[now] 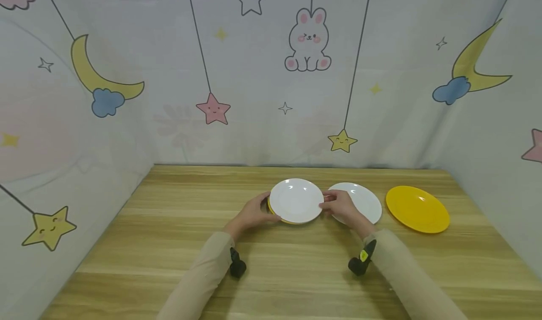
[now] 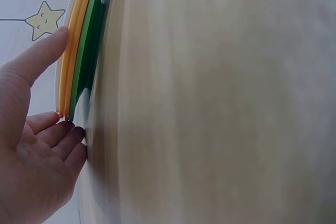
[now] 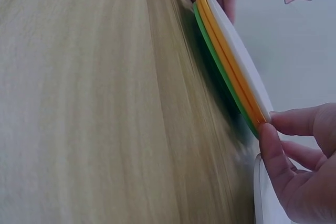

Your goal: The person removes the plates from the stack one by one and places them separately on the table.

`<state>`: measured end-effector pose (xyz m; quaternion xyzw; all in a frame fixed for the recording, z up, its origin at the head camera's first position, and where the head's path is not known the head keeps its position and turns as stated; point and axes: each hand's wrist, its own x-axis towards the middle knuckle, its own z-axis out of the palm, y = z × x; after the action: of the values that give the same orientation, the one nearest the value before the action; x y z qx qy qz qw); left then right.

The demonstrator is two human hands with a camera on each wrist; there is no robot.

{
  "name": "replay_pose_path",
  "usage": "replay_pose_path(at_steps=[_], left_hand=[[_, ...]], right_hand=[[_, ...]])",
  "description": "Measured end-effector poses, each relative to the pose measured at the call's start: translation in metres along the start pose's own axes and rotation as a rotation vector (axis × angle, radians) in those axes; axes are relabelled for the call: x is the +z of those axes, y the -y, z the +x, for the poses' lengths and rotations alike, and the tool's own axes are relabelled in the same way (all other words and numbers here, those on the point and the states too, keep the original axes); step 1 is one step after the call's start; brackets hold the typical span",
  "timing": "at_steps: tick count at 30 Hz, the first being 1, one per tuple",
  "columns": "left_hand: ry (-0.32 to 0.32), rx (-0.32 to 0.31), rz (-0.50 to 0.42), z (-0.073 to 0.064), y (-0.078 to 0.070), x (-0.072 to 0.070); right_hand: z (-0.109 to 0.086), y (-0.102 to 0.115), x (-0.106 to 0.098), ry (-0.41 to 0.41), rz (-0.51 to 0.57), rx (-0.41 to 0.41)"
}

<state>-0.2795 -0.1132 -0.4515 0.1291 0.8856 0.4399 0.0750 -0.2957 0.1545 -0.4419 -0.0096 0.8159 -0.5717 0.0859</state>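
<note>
A white plate (image 1: 296, 201) tops a stack near the back middle of the table. Below it in the left wrist view come two yellow-orange plates (image 2: 78, 30) and a green plate (image 2: 88, 40) at the bottom. My left hand (image 1: 252, 212) is at the stack's left side, thumb along the rims and fingers loosely stretched with their tips at the edge. On the opposite side my right hand (image 1: 342, 207) pinches the white plate's rim between thumb and forefinger, fingertips beside the orange edges.
Just right of the stack, partly behind my right hand, lies another white plate (image 1: 365, 202). Farther right is a yellow plate (image 1: 417, 209). The wooden table (image 1: 296, 273) ends at a patterned cloth backdrop (image 1: 262, 141), which also rises on both sides.
</note>
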Motion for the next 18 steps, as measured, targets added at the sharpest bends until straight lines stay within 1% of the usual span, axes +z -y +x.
replay_pose_path(at_steps=[1,2,8,11,15,18], left_hand=[[0.0,0.001,0.0,0.0,0.0,0.0],[0.0,0.003,0.0,0.0,0.0,0.0],[-0.001,0.008,0.002,0.001,0.002,0.0],[0.002,0.006,0.007,0.001,0.003,0.0],[0.006,0.006,0.015,0.001,0.002,-0.001],[0.004,0.005,0.017,0.001,0.002,-0.001]], right_hand=[[-0.002,0.004,0.001,-0.006,-0.017,0.032],[-0.003,0.005,0.0,-0.004,-0.015,0.039],[-0.002,0.004,-0.003,0.022,0.009,0.047],[-0.002,0.003,-0.005,0.033,0.012,0.043],[-0.003,0.003,-0.007,0.06,0.014,0.011],[-0.005,0.003,-0.01,0.077,0.002,0.002]])
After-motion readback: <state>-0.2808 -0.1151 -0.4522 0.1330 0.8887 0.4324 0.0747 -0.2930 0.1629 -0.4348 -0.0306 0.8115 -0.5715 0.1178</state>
